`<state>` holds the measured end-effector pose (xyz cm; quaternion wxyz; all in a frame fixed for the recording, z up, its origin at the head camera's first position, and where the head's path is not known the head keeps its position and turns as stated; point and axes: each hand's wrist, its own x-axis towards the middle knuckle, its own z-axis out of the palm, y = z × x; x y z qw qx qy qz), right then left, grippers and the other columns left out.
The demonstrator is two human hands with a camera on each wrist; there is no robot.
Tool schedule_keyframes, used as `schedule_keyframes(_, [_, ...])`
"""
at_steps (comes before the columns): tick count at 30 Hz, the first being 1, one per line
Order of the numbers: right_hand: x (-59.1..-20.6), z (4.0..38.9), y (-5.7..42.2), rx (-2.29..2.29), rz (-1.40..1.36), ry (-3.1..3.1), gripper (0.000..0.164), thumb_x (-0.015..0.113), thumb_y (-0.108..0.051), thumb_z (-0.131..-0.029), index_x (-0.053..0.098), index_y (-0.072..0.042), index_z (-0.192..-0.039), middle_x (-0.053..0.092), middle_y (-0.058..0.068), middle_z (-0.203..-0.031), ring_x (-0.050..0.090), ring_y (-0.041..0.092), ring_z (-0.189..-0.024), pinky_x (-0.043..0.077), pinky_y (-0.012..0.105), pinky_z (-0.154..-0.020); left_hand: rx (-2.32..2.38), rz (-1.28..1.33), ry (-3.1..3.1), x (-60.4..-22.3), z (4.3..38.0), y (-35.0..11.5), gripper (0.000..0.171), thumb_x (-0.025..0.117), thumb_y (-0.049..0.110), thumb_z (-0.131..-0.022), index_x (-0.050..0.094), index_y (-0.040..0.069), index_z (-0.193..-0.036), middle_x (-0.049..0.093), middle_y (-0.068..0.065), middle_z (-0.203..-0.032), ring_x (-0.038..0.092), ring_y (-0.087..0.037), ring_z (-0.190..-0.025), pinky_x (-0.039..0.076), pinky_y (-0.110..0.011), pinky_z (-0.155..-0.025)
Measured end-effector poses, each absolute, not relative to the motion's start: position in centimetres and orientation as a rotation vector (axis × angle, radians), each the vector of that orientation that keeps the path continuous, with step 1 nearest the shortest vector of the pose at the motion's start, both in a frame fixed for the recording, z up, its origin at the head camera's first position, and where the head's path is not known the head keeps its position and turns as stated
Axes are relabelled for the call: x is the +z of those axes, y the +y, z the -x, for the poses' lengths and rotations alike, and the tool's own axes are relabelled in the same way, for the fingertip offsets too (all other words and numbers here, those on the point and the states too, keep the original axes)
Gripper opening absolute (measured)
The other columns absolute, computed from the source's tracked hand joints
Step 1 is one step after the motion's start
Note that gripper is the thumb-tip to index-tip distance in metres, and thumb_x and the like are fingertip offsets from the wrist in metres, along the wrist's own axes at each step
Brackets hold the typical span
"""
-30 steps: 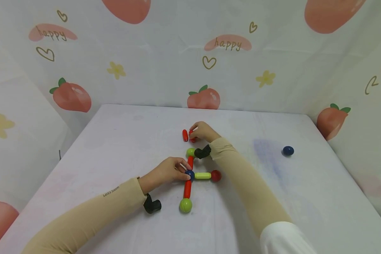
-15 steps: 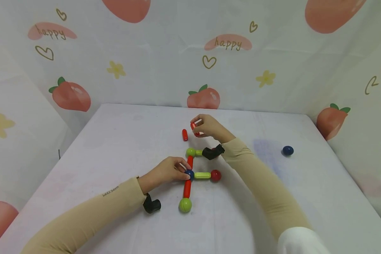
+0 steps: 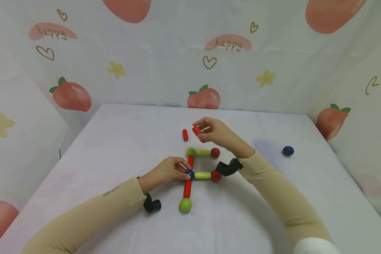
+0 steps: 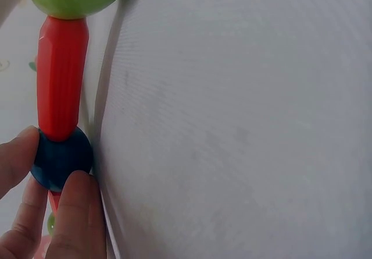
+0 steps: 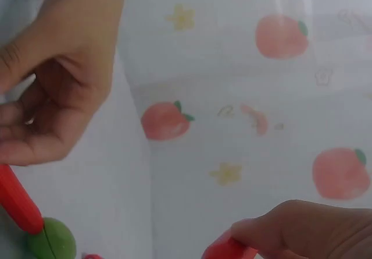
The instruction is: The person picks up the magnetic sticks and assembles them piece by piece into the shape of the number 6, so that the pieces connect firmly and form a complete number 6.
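Observation:
My left hand (image 3: 169, 173) pinches the blue ball (image 3: 190, 173) of a stick-and-ball magnetic toy structure lying on the table. Red rods (image 3: 187, 189) run from that ball to a near green ball (image 3: 185, 205) and a far green ball (image 3: 191, 152). Two yellow-green rods (image 3: 203, 175) branch right, each ending in a red ball (image 3: 215, 152). In the left wrist view, thumb and fingers hold the blue ball (image 4: 61, 157) from both sides. Above the table beyond the structure, my right hand (image 3: 219, 132) holds a loose red rod (image 3: 197, 131) between thumb and fingers, tilted.
Another red rod (image 3: 185, 135) lies on the table (image 3: 130, 137) left of my right hand. Far off to the right sits a dark blue ball (image 3: 288, 151). A white cloth (image 3: 158, 70) printed with peaches hangs behind the table.
My right hand has picked up one of two red rods from the table, lifted it and drawn back to the right, uncovering the far red ball. My left hand stays on the blue ball.

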<state>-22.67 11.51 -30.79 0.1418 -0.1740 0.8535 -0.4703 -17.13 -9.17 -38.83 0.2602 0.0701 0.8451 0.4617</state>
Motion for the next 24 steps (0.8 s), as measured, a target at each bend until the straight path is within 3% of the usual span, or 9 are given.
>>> schedule_keyframes(8, [-30.5,19.9,12.7,-1.274,0.565,2.524,0.038,0.063,-0.008,-0.090,0.059,-0.012,-0.128,0.064,0.007,-0.122,0.060,0.026,-0.112,0.055,0.037,-0.086,1.246,-0.202,2.302,-38.7,17.1,-9.2,0.023,0.079,0.014,-0.080,0.069,0.011,-0.101,0.065,-0.007,-0.092,0.059,-0.017,-0.085,0.052,-0.026,-0.068])
schedule_keyframes(13, [-30.7,18.4,13.5,-1.302,0.574,2.493,0.037,0.063,-0.008,-0.091,0.060,-0.012,-0.128,0.065,0.008,-0.118,0.062,0.026,-0.107,0.057,0.039,-0.079,1.243,-0.198,2.309,-38.6,17.0,-9.1,0.022,0.079,0.013,-0.080,0.070,0.011,-0.100,0.064,-0.007,-0.091,0.059,-0.017,-0.086,0.051,-0.025,-0.068])
schedule_keyframes(16, [-31.1,17.5,13.7,-1.322,0.603,2.483,0.035,0.065,-0.007,-0.091,0.062,-0.011,-0.126,0.067,0.008,-0.115,0.063,0.023,-0.105,0.056,0.040,-0.083,1.244,-0.204,2.311,-38.5,16.9,-9.1,0.022,0.079,0.012,-0.080,0.070,0.011,-0.100,0.064,-0.007,-0.091,0.059,-0.017,-0.086,0.051,-0.025,-0.068])
schedule_keyframes(20, [-31.8,16.5,14.1,-1.298,0.673,2.517,0.033,0.067,-0.008,-0.090,0.064,-0.011,-0.122,0.069,0.004,-0.110,0.063,0.018,-0.101,0.054,0.037,-0.089,1.246,-0.217,2.317,-38.5,16.8,-9.1,0.021,0.078,0.012,-0.081,0.070,0.011,-0.100,0.064,-0.007,-0.091,0.059,-0.017,-0.086,0.051,-0.024,-0.069])
schedule_keyframes(24, [-32.5,15.4,14.3,-1.309,0.722,2.503,0.032,0.068,-0.008,-0.089,0.066,-0.010,-0.121,0.069,0.004,-0.110,0.064,0.018,-0.099,0.056,0.033,-0.084,1.245,-0.223,2.328,-38.5,16.8,-9.1,0.021,0.079,0.012,-0.080,0.070,0.011,-0.100,0.064,-0.007,-0.091,0.059,-0.017,-0.087,0.051,-0.025,-0.069])
